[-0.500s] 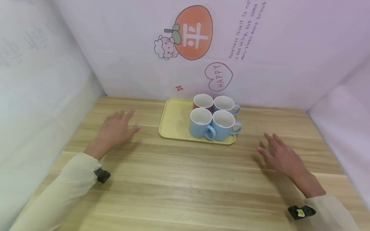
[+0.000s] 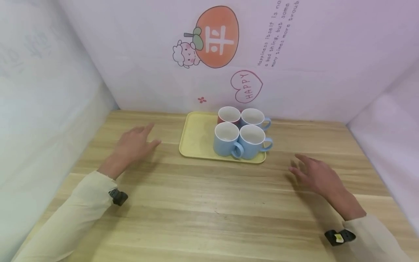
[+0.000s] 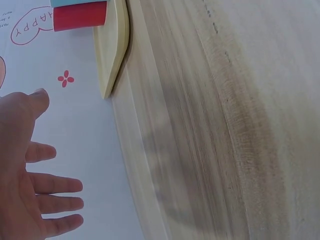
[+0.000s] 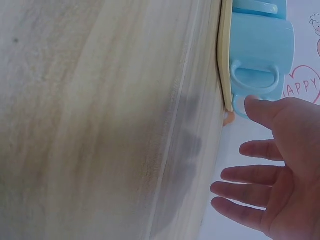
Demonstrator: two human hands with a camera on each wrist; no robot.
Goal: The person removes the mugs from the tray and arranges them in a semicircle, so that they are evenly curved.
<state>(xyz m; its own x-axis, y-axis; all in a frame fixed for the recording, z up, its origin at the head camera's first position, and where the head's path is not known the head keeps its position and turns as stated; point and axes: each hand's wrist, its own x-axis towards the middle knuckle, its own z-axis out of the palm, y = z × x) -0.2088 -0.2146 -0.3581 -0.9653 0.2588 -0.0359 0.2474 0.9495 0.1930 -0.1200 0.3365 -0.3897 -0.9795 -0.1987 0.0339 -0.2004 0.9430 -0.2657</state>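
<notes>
A yellow tray (image 2: 196,140) lies against the back of the wooden table, with several mugs grouped on its right part. The front left blue mug (image 2: 225,142) and front right blue mug (image 2: 250,147) stand upright, handles toward the right. Behind them are a red mug (image 2: 228,117) and another blue mug (image 2: 252,117). My left hand (image 2: 132,145) hovers left of the tray, fingers spread, holding nothing. To the right of the tray, my right hand (image 2: 319,176) is held above the table, also holding nothing. In the right wrist view its fingers (image 4: 250,175) are extended.
White cloth walls enclose the table (image 2: 196,203) on the left, back and right. The back wall carries an orange fruit drawing (image 2: 217,36) and a heart outline (image 2: 247,86). Each wrist wears a small black device, such as the left one (image 2: 118,197).
My right hand has moved slightly left toward the tray. My left hand has shifted a little to the right. The mugs and tray stay in place.
</notes>
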